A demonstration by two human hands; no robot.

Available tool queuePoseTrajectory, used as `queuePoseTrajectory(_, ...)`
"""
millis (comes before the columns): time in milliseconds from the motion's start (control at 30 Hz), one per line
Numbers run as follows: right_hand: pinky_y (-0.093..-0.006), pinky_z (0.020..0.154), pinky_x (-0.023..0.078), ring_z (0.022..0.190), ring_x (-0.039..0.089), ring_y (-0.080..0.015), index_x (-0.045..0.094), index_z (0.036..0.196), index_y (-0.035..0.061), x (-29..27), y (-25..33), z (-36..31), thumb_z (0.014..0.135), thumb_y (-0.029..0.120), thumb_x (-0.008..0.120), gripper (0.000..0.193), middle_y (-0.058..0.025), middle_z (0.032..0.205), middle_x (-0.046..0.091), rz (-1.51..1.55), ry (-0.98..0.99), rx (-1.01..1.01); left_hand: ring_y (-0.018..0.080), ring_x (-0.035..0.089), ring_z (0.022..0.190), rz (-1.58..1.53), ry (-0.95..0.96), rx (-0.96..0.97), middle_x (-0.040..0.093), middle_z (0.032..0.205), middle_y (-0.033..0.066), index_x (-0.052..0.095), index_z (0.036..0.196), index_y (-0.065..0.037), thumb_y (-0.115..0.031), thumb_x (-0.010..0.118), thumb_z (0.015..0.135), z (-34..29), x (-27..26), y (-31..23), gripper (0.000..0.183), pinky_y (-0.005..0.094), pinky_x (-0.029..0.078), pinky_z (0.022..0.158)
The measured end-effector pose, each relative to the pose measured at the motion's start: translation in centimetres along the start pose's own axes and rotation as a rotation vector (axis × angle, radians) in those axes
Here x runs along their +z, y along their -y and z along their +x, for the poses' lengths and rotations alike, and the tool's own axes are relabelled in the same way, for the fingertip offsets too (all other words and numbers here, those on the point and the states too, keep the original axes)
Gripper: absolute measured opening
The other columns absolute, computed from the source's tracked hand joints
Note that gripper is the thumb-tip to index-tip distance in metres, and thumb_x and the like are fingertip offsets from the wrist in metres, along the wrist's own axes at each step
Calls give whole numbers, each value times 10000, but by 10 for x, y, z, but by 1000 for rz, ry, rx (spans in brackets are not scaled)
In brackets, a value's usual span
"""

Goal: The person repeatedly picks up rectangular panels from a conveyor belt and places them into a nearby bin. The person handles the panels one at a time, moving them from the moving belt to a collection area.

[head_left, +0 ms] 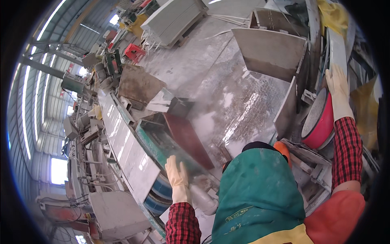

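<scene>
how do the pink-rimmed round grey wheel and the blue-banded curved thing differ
The pink-rimmed round grey wheel shows its grey face; the blue-banded curved thing is partly hidden by a glossy white panel. The wheel sits near the right hand, the blue-banded thing near the left hand. Both have curved sides.

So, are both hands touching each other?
No, the left hand is near the pale slab, the right hand well away beside the pink round object.

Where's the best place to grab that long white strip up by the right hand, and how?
Probably by its two long edges at the near end, coming from the person's side. The white strip looks narrow enough for one hand to span, the right hand is at that end, and yellow material crowds the far end.
</scene>
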State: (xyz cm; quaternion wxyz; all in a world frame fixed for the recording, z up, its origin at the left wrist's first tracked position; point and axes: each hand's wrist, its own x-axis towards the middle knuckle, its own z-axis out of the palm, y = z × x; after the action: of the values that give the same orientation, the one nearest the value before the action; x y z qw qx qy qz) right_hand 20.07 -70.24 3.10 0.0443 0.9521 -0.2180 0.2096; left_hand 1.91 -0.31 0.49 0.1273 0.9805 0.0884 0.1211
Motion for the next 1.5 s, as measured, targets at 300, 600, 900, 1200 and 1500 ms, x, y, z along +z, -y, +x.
queuePoseTrajectory(300,-389,1114,373,1315,485,-317,548,1352,47,22,-16,-3,944,323,558,492,-174,1396,543,49,-63,-2,394,452,1337,-2,-58,-6,565,1355,217,555,1307,-2,-159,609,934,3,5,3,408,457,301,1160)
queuePoseTrajectory(600,-405,1075,400,1259,520,-333,567,1311,46,11,-6,-12,941,317,554,458,-174,1325,580,42,-102,-54,387,458,1332,-25,-71,-1,568,1350,213,555,1305,8,-155,604,932,-1,2,6,409,454,296,1163)
queuePoseTrajectory(900,-407,1076,399,1271,511,-335,564,1315,54,8,-4,-23,935,324,564,466,-174,1340,571,83,-106,-42,380,468,1327,-25,-105,23,574,1345,207,561,1306,3,-150,615,924,-2,5,10,415,459,300,1162)
queuePoseTrajectory(1200,-409,1077,403,1280,509,-322,547,1340,91,-1,4,-34,941,350,557,476,-150,1362,562,58,-58,11,404,450,1314,-31,-112,43,557,1334,222,544,1300,-4,-138,613,909,-3,9,15,419,476,309,1137)
queuePoseTrajectory(1500,-414,1055,423,1256,530,-308,552,1332,126,0,4,-40,926,361,579,470,-120,1357,572,33,-81,0,404,516,1132,-7,-177,111,586,1207,217,571,1220,-2,-105,634,859,1,6,12,381,470,388,1014)
